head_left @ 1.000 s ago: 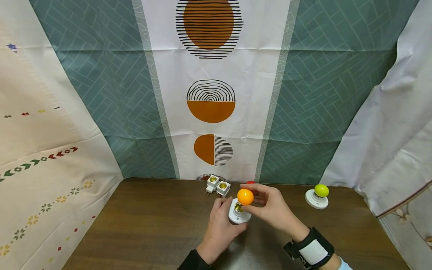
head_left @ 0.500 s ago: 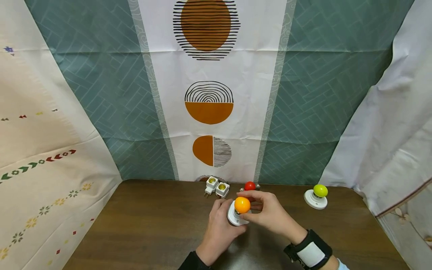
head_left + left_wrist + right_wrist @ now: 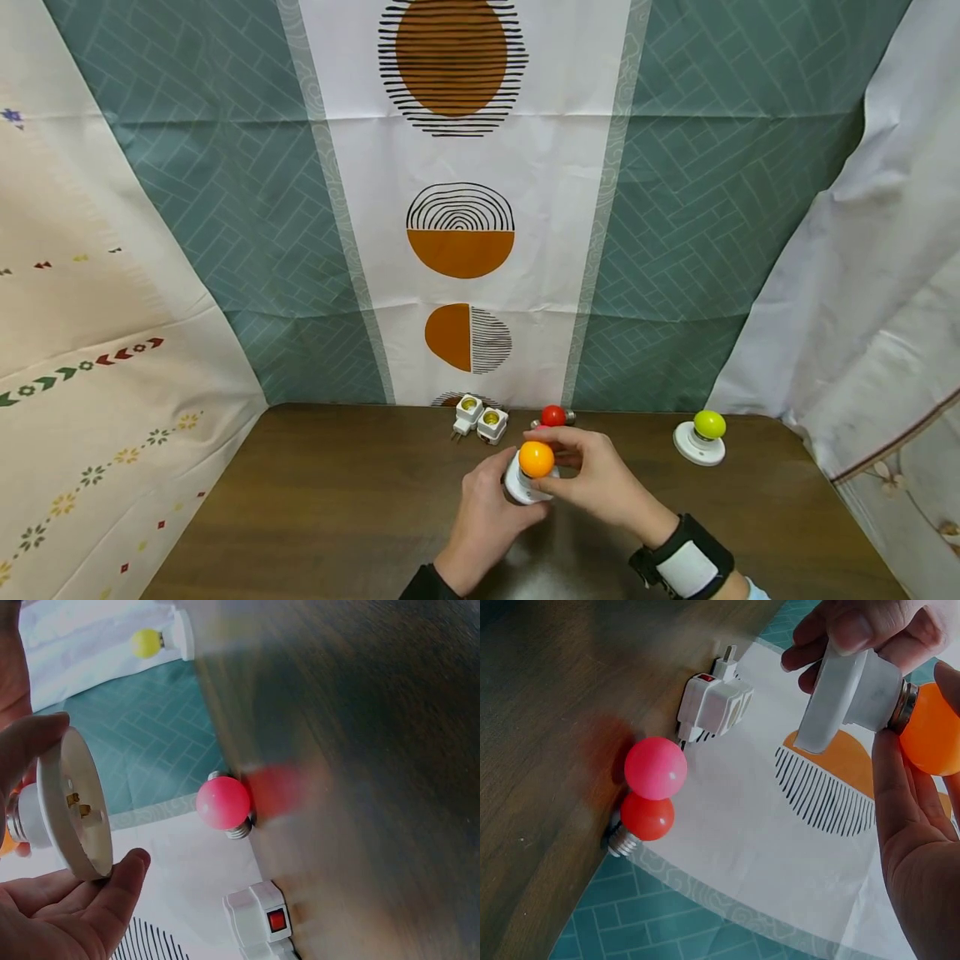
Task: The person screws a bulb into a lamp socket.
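My left hand (image 3: 487, 512) grips a round white lamp holder (image 3: 75, 806) by its base, fingers and thumb on opposite edges. The holder is off the table and tilted; brass contacts show on its underside in the left wrist view. An orange bulb (image 3: 536, 459) sits at the socket's mouth, and part of its metal screw base (image 3: 904, 707) still shows in the right wrist view. The right hand (image 3: 600, 479) pinches this bulb between thumb and fingers. How deep the thread sits in the socket is hidden.
Behind the hands lie a red bulb (image 3: 553, 416) and a pink bulb (image 3: 655, 768), close together. Two white plug adapters (image 3: 480, 418) lie to their left near the cloth. At the far right, a yellow-green bulb (image 3: 709, 424) stands in another white holder (image 3: 697, 452).
The orange bulb has moved down from above the open socket into its mouth. Both hands keep their holds. The head view has shifted slightly.
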The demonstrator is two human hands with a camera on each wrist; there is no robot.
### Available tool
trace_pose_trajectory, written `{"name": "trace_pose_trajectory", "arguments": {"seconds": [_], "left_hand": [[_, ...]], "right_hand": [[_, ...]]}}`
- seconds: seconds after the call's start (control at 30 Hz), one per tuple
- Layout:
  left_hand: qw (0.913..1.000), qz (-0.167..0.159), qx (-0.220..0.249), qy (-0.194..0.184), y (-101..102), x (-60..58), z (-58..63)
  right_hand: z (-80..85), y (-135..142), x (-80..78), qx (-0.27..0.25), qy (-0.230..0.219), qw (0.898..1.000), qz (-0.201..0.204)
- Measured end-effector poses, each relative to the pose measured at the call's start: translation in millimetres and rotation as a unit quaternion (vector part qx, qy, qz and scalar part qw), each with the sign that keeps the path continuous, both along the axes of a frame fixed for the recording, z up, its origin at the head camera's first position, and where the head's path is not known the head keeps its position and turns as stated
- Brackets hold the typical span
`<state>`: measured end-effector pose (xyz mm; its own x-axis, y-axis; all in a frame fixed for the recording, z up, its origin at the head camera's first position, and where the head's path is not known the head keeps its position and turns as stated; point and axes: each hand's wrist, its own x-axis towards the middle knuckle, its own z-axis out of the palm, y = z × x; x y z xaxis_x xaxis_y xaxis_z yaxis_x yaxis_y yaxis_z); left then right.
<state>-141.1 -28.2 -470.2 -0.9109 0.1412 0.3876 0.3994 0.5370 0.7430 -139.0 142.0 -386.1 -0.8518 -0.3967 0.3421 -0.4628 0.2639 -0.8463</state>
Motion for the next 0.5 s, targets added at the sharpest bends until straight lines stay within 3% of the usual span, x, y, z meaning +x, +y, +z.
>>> {"name": "trace_pose_trajectory", "arguments": {"seconds": [0.2,0.5], "left_hand": [[1.0,0.002,-0.004,-0.008,-0.2,-1.9,1.4],[1.0,0.0,-0.002,-0.005,-0.2,-0.3,2.8]], "right_hand": [[0.0,1.2,-3.3,0.002,0.003,1.0,0.002],[-25.5,7.0,-20.1,0.028,0.027,0.999,0.016]]}}
